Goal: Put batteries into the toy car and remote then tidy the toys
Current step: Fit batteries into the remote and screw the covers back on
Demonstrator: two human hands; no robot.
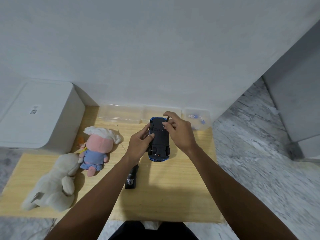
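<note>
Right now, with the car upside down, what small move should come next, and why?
Probably turn the screwdriver pinched in the right hand to loosen the battery cover: the toy car lies belly-up, the left hand steadies it, and the batteries are in their container.

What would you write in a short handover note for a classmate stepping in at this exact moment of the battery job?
Left hand grips the upturned toy car, steadying it on the wooden mat.
Right hand pinches a thin dark tool, likely a screwdriver, over the car's underside.
Remote lies on the mat, nearer the person.
Batteries sit in the clear tub at the back right.
Done: car flipped over.
Left: load car and remote, tidy the plush toys.
</note>
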